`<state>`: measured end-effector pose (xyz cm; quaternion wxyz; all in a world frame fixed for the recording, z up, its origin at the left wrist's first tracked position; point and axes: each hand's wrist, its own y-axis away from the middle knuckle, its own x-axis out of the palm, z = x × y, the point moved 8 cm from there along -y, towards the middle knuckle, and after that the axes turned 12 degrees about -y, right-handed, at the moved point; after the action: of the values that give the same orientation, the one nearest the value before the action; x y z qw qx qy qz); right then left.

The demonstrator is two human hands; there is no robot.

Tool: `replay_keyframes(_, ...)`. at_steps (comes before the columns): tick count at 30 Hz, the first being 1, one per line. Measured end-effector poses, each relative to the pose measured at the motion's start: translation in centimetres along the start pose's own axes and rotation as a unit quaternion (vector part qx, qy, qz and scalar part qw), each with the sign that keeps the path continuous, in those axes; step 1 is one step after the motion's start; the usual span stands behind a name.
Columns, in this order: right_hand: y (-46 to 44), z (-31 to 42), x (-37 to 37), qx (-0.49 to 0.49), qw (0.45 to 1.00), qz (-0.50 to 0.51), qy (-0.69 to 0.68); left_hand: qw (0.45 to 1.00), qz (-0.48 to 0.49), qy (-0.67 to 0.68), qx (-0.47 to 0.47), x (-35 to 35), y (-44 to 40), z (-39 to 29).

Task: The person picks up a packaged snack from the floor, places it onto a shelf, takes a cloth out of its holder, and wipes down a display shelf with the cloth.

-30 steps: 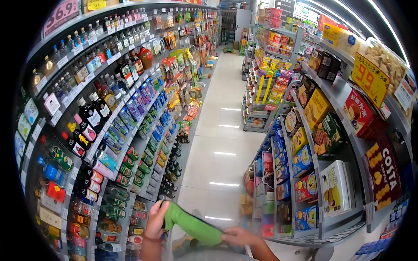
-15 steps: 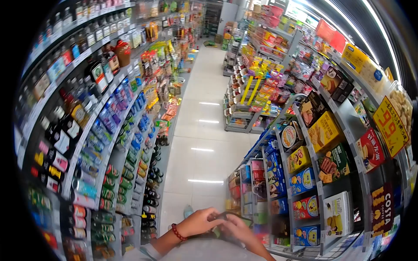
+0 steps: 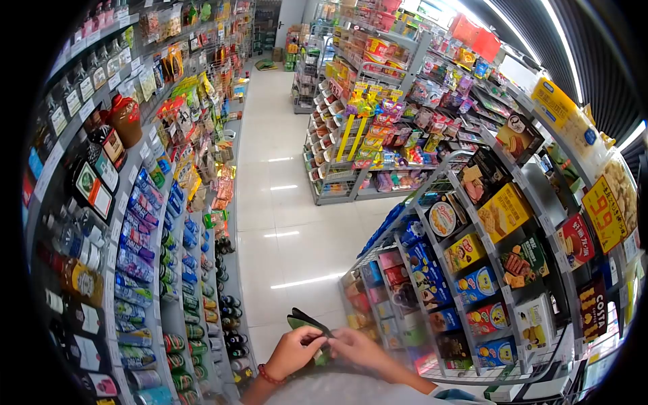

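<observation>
Head view: left hand (image 3: pixel 291 353) and right hand (image 3: pixel 356 347) pinched green item (image 3: pixel 314 323); dark end pointed forward-left.

Two hands: one left hand (image 3: pixel 291 352), one right hand (image 3: pixel 354 348). One red bracelet (image 3: pixel 270 375). One brown jug (image 3: pixel 126 125), left. Two yellow upright strips (image 3: pixel 345 138), far centre. Right: one yellow price sign (image 3: pixel 605 214), one COSTA box (image 3: pixel 592 310), two blue boxes (image 3: pixel 476 283) with one red box (image 3: pixel 486 318) between. Bottles (image 3: pixel 82 280), left: too many to count.
</observation>
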<state>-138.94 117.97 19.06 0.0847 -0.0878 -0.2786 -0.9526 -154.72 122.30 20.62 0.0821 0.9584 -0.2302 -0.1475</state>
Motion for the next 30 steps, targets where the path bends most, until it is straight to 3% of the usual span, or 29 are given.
replay_keyframes(7, -5.1, 2.4, -0.1, 0.014, 0.999, -0.029, 0.009, 0.988, -0.018, 0.155, -0.02, -2.8, -3.7, 3.9)
replay_keyframes(9, -6.8, 2.3, -0.6, 0.007, 0.999, -0.041, 0.009, 0.983, -0.072, 0.166, -0.018, -4.5, -4.7, 4.7)
replay_keyframes(11, -8.8, 4.2, -0.7, -0.024, 0.998, -0.053, 0.013, 0.986, -0.076, 0.146, -0.032, -5.8, -5.9, 4.3)
replay_keyframes(16, -15.9, 4.1, 1.2, -0.069, 0.992, 0.098, -0.037, 0.994, -0.108, 0.013, -0.002, -8.5, -9.4, 1.8)
replay_keyframes(19, -19.1, 6.0, 1.4, -0.113, 0.983, 0.134, -0.049, 0.99, -0.123, -0.065, 0.014, -10.4, -12.6, 0.6)
replay_keyframes(23, -23.7, 7.9, 0.3, -0.086, 0.981, 0.17, -0.037, 0.985, -0.126, -0.117, 0.0, -12.4, -16.9, -1.7)
replay_keyframes(30, -30.7, 15.1, -4.8, -0.099, 0.987, 0.12, -0.029, 0.986, -0.082, -0.145, -0.007, -13.8, -27.5, -5.3)
